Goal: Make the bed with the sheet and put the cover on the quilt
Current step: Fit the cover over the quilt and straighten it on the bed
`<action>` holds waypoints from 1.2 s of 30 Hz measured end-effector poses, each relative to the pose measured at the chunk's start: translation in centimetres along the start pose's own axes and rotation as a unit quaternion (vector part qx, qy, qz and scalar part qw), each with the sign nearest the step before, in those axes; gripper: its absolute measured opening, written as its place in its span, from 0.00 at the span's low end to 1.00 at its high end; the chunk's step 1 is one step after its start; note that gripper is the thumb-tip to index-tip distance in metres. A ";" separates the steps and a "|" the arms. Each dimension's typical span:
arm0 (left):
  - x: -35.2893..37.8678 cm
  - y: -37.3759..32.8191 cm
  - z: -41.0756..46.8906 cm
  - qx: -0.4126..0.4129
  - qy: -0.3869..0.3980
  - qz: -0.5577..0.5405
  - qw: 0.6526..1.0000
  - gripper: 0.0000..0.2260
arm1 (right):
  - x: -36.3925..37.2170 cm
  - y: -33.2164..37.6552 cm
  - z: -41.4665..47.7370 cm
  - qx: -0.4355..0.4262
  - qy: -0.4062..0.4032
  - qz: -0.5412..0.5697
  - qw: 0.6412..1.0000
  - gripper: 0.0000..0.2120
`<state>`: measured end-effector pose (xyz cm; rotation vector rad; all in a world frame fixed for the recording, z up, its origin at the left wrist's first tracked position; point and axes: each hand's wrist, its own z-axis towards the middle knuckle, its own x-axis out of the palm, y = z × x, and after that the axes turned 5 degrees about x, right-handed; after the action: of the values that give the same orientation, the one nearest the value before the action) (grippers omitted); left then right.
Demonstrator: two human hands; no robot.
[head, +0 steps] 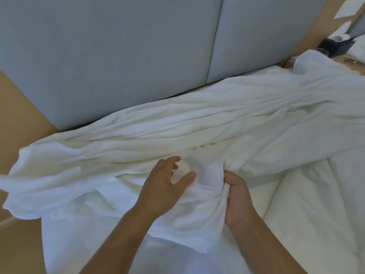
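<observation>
Sheet [197, 123] starts nearest us on the bed [316, 224], on the near side of the headboard [118, 56]. Our right hand [237, 196] clenches a gathered fold, and our left hand [162, 184] is spread loose beside it, grasping nothing. Beyond both hands the bunched sheet runs lengthwise along the headboard, so we judge the bulk must come toward us.

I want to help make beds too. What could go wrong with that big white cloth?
The right hand grips the crumpled white fabric at one bunched spot, while the left hand is open, so pulling might twist it tighter. Its left end hangs past the white mattress and could slide off.
</observation>
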<state>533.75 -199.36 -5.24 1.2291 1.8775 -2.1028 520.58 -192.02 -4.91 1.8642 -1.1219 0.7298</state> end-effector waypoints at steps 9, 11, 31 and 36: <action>1.5 0.4 -1.7 -0.140 0.201 -0.019 0.969 0.23 | -2.0 -2.1 -1.5 0.058 -0.094 -0.142 0.984 0.16; 1.5 0.0 -1.6 -0.147 0.192 -0.089 0.966 0.23 | -2.3 -2.4 -1.1 0.045 -0.091 -0.148 0.984 0.16; 1.1 -1.0 -1.8 -0.143 0.098 -0.114 0.978 0.16 | -2.6 -3.4 0.9 0.042 -0.101 -0.192 0.975 0.20; 0.2 -1.3 -2.3 -0.172 0.161 -0.060 0.970 0.15 | -0.6 -2.9 3.0 0.045 -0.127 -0.117 0.984 0.16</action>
<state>534.08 -196.98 -4.21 1.4655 2.3802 -1.5954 523.12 -193.59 -7.91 2.1681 -1.0138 0.4238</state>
